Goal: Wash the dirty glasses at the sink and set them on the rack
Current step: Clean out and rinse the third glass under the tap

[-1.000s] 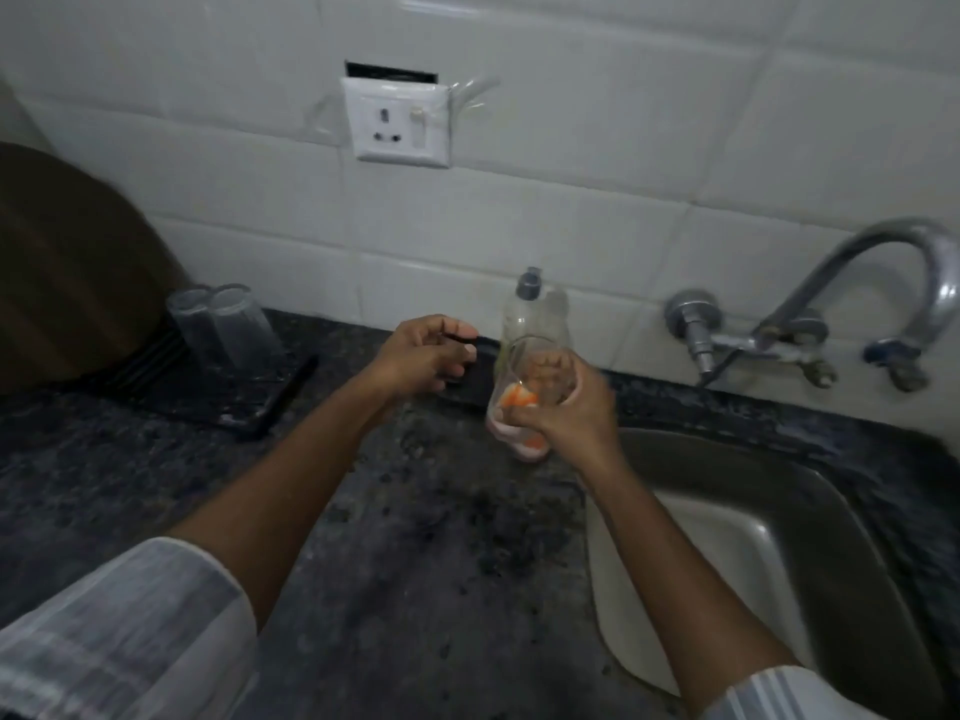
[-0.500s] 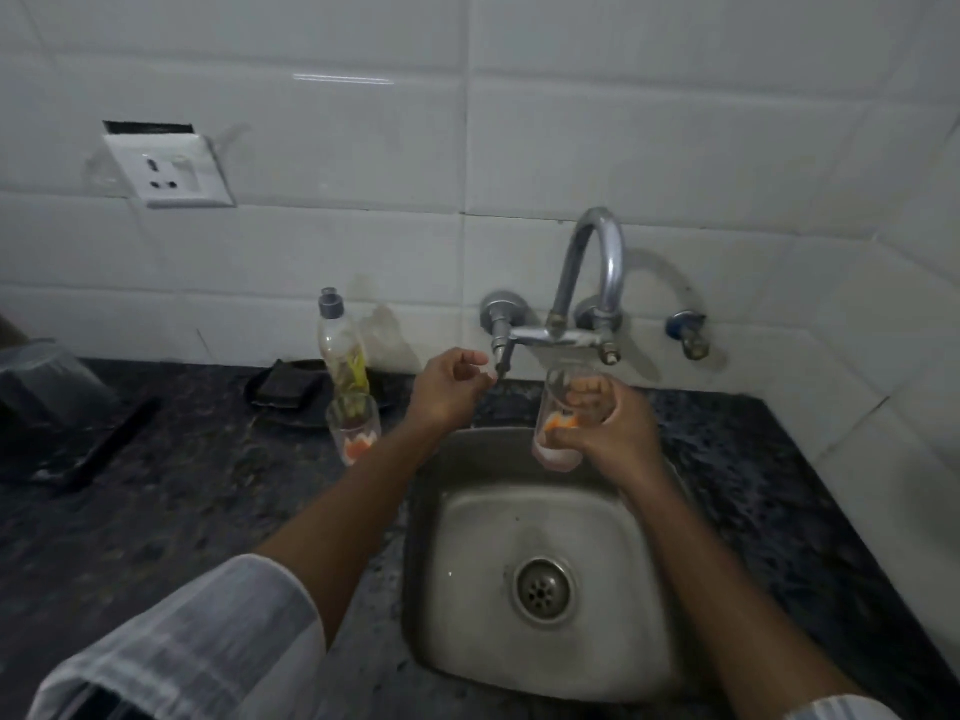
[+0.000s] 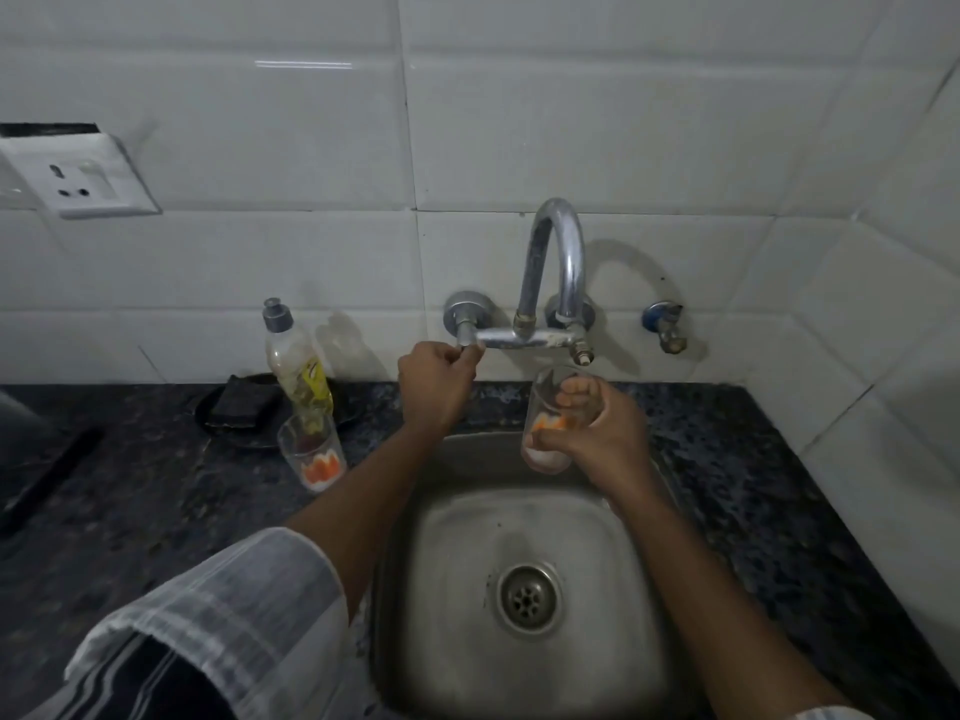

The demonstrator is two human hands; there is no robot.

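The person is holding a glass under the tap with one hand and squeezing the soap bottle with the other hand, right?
Not quite. The right hand does hold a glass under the tap, but the head view shows the left hand on the tap handle, not the soap bottle.

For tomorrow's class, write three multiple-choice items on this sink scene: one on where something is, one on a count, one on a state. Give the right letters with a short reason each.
1. Where does the glass on the counter stand?
A. in the sink basin
B. in front of the soap bottle, left of the sink
C. right of the tap

2. How many glasses with an orange pattern show?
A. one
B. two
C. four

3. What is the left hand doing?
A. gripping the tap handle
B. resting flat on the counter
C. holding a sponge

Answers:
1 B, it stands on the dark counter just before the bottle.
2 B, one is on the counter, and the held glass is in the right hand.
3 A, its fingers close around the left handle of the tap.
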